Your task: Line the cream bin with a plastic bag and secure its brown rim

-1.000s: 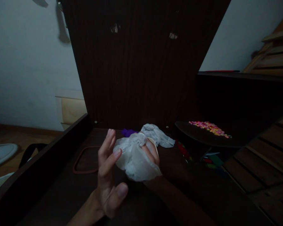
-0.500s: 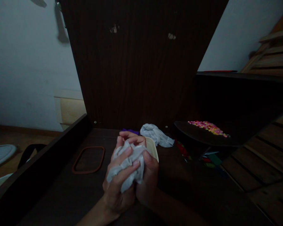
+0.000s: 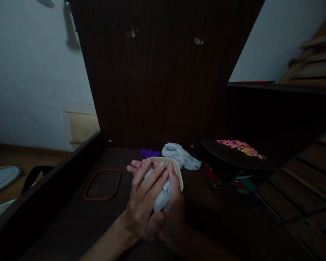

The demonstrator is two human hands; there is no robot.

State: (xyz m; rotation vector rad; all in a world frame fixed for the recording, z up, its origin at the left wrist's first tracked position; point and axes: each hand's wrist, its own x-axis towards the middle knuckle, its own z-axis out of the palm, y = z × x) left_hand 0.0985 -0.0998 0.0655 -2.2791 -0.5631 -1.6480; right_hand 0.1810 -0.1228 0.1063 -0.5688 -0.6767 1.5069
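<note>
Between my two hands is a crumpled wad of thin whitish material (image 3: 162,198), perhaps tissue or plastic; I cannot tell which. My left hand (image 3: 142,203) lies over it with the fingers closed around its top and left side. From the right and below, my right hand (image 3: 175,206) cups the wad, its thumb pressed along the edge. Most of the wad is hidden by my fingers. Just behind the hands, partly covered by them, sits a cream-coloured shallow container (image 3: 178,172).
A reddish-brown rounded square ring (image 3: 101,199) lies on the dark tabletop (image 3: 70,224) at left. Behind are a purple crumpled piece (image 3: 150,153) and a whitish crumpled bag or cloth (image 3: 180,156). Pink and yellow bits (image 3: 241,147) cover part of a corner shelf (image 3: 220,154) at right.
My left hand has turned over the wad and closed on it. The wad is squeezed smaller and less of it shows. More of the purple piece and the container is visible.
</note>
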